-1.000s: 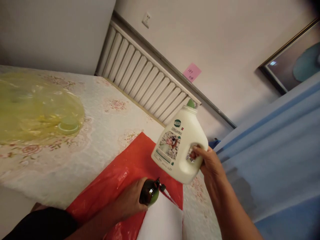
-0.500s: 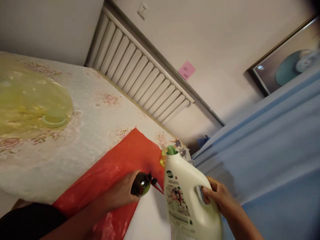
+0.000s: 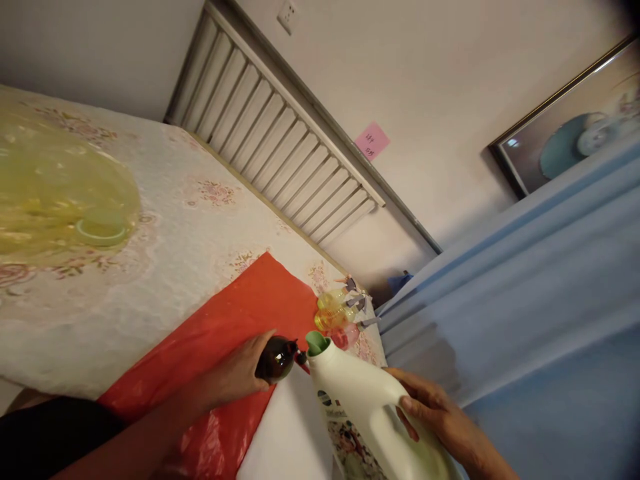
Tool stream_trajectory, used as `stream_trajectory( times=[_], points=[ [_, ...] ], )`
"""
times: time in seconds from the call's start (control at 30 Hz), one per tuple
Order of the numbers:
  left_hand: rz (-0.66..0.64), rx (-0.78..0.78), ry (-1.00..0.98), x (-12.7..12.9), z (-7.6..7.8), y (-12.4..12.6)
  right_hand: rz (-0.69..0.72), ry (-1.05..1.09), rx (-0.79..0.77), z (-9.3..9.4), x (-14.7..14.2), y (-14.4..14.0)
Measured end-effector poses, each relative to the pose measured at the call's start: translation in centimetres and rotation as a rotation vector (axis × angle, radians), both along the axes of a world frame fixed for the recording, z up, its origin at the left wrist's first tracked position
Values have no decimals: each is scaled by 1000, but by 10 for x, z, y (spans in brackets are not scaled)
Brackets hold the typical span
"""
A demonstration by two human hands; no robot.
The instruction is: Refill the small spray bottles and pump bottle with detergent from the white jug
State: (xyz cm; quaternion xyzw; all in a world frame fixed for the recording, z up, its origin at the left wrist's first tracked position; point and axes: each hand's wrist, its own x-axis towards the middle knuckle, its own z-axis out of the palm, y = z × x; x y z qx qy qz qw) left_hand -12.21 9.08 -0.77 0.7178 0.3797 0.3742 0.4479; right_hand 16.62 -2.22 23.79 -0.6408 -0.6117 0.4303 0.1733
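Forearm (image 3: 165, 417) slanting in from the lower left, we hold a small dark bottle (image 3: 276, 361) in our left hand (image 3: 243, 372), its grip curled around the side, with fingers and thumb on opposite faces. Our right hand (image 3: 436, 410) reaches in from the lower right, its grip closed on the handle of a big cream jug (image 3: 350, 373), thumb bent across the near side. We have the jug leaning left, its green spout (image 3: 317, 343) just beside the bottle, with a dark pump top (image 3: 301, 358) showing between them; whether they touch, we cannot tell. Beneath our hands, a red bag (image 3: 235, 313) and a white sheet (image 3: 290, 427) lie on the flowered table (image 3: 175, 267).
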Motion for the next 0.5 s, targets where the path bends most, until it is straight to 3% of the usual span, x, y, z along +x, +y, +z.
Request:
stream_trajectory(
  times=[0.17, 0.5],
  points=[
    [-1, -23, 31, -2, -2, 0, 21, -1, -51, 0, -3, 5],
    [-71, 30, -110, -7, 16, 1, 87, -133, -73, 10, -19, 16]
  ],
)
